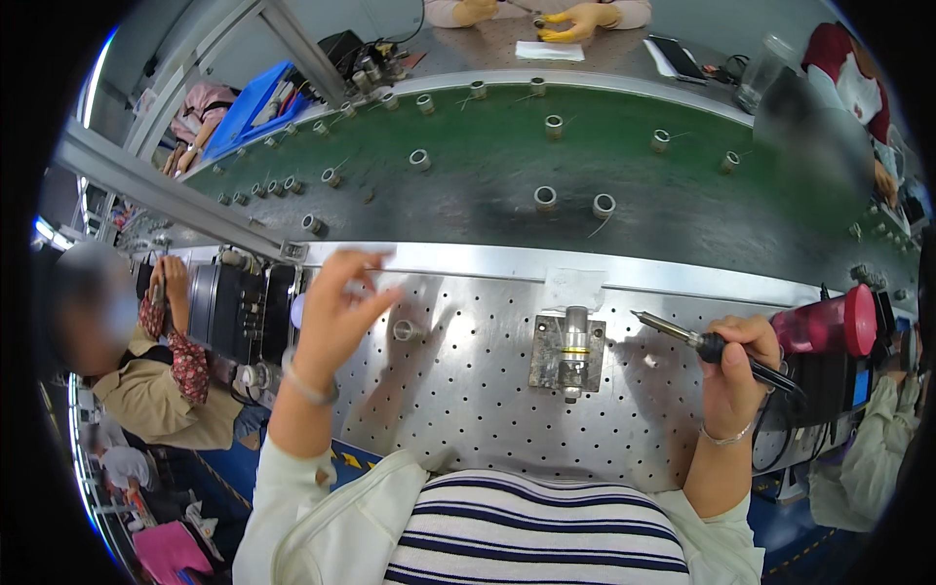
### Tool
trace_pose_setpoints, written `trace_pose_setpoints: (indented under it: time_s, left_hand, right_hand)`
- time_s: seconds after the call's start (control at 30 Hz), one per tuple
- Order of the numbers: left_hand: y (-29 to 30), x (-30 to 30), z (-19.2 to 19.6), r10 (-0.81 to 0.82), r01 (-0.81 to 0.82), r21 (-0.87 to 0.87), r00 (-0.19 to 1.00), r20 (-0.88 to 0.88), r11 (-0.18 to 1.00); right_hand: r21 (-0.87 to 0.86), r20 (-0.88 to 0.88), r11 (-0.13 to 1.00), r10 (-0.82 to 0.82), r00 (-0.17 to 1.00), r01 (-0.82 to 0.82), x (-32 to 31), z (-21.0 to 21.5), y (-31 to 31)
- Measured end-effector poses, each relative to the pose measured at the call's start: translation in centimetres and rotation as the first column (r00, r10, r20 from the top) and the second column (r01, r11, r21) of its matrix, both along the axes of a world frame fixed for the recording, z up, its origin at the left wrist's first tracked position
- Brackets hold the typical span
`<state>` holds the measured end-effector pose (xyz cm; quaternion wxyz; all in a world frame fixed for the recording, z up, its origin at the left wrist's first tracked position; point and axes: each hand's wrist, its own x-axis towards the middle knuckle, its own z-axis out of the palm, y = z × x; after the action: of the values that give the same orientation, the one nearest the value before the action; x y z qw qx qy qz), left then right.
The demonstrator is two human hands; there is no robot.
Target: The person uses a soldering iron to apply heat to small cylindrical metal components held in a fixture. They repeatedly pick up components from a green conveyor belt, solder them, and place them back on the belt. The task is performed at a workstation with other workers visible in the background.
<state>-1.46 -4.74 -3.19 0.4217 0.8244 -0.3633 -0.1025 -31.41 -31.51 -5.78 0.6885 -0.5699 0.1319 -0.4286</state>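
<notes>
Soldering not yet begun: right hand (733, 363) grips the iron (682, 334), tip short of the part in the jig (568, 351) mid-bench (468, 390); left hand (336, 307) raised, open, empty.

Bright, even overhead light; heavy fisheye warp.
Perforated metal plate (468, 390) shows soft glare and faint hand shadows; black vignette rings the frame, edges smear.

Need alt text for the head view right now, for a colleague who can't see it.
A person at a perforated metal workbench holds a black-handled soldering iron in the right hand, while the left hand is raised, fingers spread. Between them, a small metal cylinder sits in a grey fixture block; a green conveyor belt beyond carries small metal rings.
</notes>
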Motion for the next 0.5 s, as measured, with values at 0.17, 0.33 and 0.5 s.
trace_pose_setpoints:
  time_s: [0.17,0.33,0.5]
  left_hand:
    - [1.0,-5.0,-2.8,-0.07,0.025,0.166,0.959,0.275,0.986]
    - [1.7,-4.1,-5.6,0.002,0.006,-0.038,0.975,0.22,0.999]
    - [-1.1,-7.0,3.2,-0.102,0.109,-0.03,0.981,0.166,0.994]
  right_hand:
    - [0.092,-0.069,0.995,-0.034,0.997,0.04,0.1,0.5,0.1]
    - [0.222,-0.195,0.975,0.038,0.98,0.007,0.3,0.2,-0.8]
    - [0.083,-0.142,0.996,0.048,0.989,-0.036,1.1,-0.8,-1.6]
